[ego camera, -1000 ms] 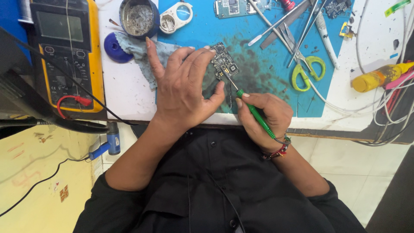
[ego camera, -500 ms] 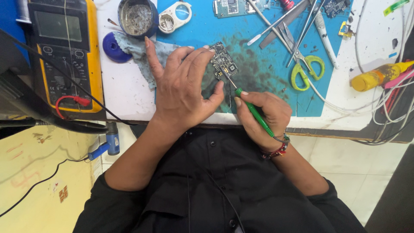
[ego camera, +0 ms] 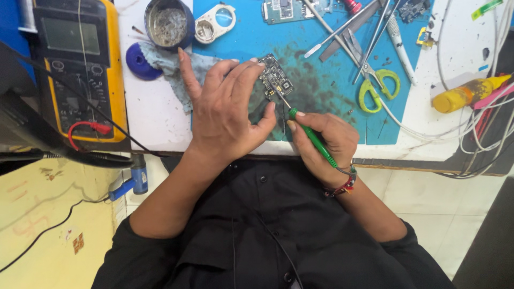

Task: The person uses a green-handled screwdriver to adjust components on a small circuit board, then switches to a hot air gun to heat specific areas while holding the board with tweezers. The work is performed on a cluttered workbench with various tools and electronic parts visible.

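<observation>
A small dark circuit board (ego camera: 276, 80) lies on the blue work mat (ego camera: 326, 91). My left hand (ego camera: 225, 109) rests flat over the mat, and its fingertips press on the board's left edge. My right hand (ego camera: 324, 142) grips a green-handled tool (ego camera: 310, 136) like a pen. The tool's thin metal tip touches the board's lower right part. A beaded bracelet (ego camera: 345, 184) sits on my right wrist.
A yellow multimeter (ego camera: 80, 64) with a red lead stands at the left. A round tin (ego camera: 168, 21), a blue lid (ego camera: 138, 60), a grey cloth (ego camera: 171, 67), green-handled scissors (ego camera: 377, 85), tweezers (ego camera: 342, 27), a yellow bottle (ego camera: 466, 93) and a bundle of cables (ego camera: 482, 134) surround the mat.
Nothing clear: both hands stay on the board and the tool, with only a slight shift of the tool's tip.
</observation>
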